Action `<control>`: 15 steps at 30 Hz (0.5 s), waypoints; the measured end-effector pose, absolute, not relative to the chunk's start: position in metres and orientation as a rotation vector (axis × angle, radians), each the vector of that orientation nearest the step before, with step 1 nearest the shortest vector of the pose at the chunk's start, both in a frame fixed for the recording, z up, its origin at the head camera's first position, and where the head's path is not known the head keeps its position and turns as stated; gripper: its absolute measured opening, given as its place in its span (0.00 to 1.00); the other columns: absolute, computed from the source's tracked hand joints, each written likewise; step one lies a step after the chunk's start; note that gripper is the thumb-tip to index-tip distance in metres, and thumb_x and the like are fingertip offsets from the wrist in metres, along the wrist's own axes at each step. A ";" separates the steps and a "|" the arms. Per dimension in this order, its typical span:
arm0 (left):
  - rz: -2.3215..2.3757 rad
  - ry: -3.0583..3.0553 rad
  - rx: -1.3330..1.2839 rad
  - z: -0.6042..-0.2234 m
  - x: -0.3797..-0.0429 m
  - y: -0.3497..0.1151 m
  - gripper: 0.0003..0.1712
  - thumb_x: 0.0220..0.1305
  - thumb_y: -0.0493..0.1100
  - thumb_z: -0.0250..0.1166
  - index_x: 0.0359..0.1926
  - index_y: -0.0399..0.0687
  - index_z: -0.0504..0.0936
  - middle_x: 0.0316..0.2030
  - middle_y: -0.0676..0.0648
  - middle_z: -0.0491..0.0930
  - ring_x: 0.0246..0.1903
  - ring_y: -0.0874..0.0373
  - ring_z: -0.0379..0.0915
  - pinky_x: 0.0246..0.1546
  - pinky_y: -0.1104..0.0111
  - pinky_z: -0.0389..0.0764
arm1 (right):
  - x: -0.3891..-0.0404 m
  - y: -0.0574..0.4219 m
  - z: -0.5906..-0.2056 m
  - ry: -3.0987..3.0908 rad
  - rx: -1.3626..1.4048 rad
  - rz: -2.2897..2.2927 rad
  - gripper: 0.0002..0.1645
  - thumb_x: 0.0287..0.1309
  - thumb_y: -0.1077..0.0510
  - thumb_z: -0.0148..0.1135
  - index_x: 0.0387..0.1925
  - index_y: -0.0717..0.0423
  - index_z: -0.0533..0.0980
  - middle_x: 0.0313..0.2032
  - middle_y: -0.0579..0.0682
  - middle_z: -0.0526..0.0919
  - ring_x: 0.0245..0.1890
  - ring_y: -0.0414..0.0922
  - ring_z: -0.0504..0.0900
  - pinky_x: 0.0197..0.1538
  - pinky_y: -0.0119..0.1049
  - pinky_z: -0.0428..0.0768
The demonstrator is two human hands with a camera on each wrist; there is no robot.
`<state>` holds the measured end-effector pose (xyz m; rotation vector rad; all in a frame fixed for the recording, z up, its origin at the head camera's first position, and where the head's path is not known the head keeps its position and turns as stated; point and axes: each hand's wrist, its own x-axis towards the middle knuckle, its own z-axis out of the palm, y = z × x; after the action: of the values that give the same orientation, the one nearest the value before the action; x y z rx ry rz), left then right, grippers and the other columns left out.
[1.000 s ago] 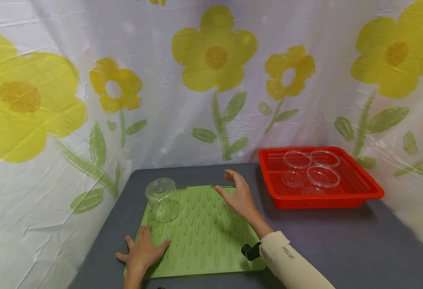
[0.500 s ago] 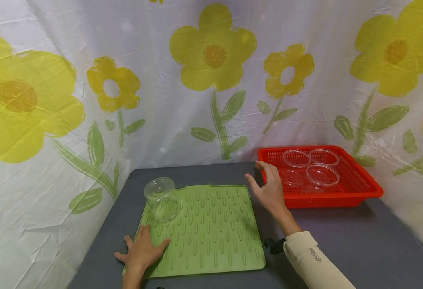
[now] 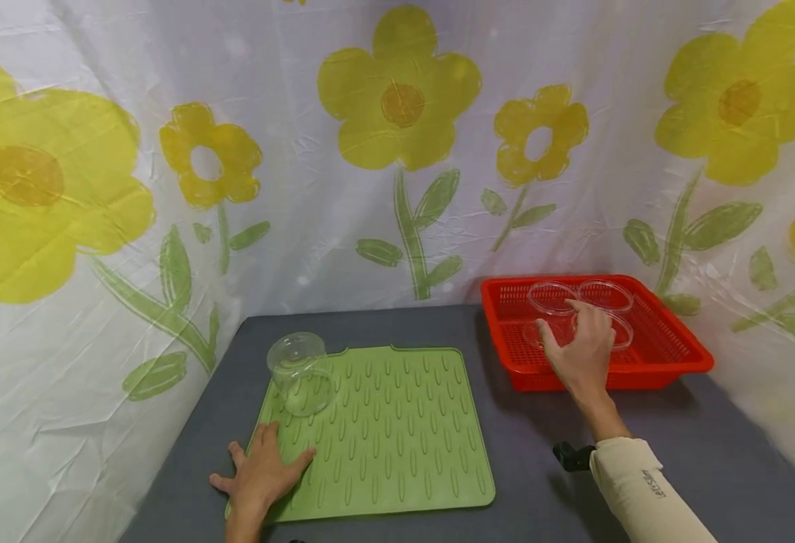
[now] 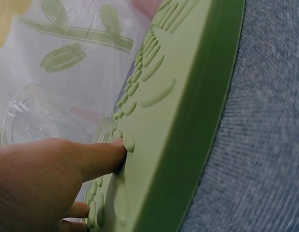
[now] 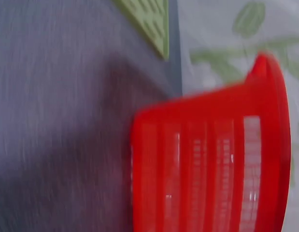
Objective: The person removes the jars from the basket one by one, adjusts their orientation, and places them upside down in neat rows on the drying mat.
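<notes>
My left hand [image 3: 259, 475] rests with spread fingers on the left front part of a green ridged mat [image 3: 397, 445]. In the left wrist view its thumb [image 4: 103, 157] touches the raised ridges. A clear round container [image 3: 300, 375] stands at the mat's far left corner, beyond those fingers. Over the front of a red plastic basket [image 3: 529, 378] reaches my right hand [image 3: 582, 351], fingers apart, holding nothing visible. Several clear round lid-like pieces [image 3: 606, 296] lie inside the basket, some partly hidden behind that hand. The right wrist view has the basket's slotted side [image 5: 197, 164], blurred, without the hand.
Both the mat and the basket sit on a dark grey table [image 3: 452, 332]. A white curtain [image 3: 289, 249] with yellow flowers hangs close behind the table and along its sides. A small black device [image 3: 572, 455] is at my right wrist.
My right hand has moved right, from above the mat's far edge, past the gap, to over the basket. The left hand, container and mat have stayed in place.
</notes>
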<state>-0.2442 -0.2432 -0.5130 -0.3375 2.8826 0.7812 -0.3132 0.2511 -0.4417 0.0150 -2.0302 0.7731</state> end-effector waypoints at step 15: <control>0.783 2.905 -0.322 -0.511 -0.242 -0.243 0.63 0.57 0.76 0.64 0.76 0.36 0.56 0.77 0.28 0.48 0.71 0.12 0.24 0.54 0.14 0.26 | -0.303 0.332 -0.441 -2.431 -0.382 0.626 0.61 0.53 0.35 0.70 0.74 0.69 0.57 0.66 0.75 0.66 0.64 0.73 0.63 0.67 0.71 0.60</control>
<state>-0.2422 -0.2430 -0.5114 -0.3216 2.9045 0.7830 -0.3029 0.3320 -0.4408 -0.3824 -2.4306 0.6256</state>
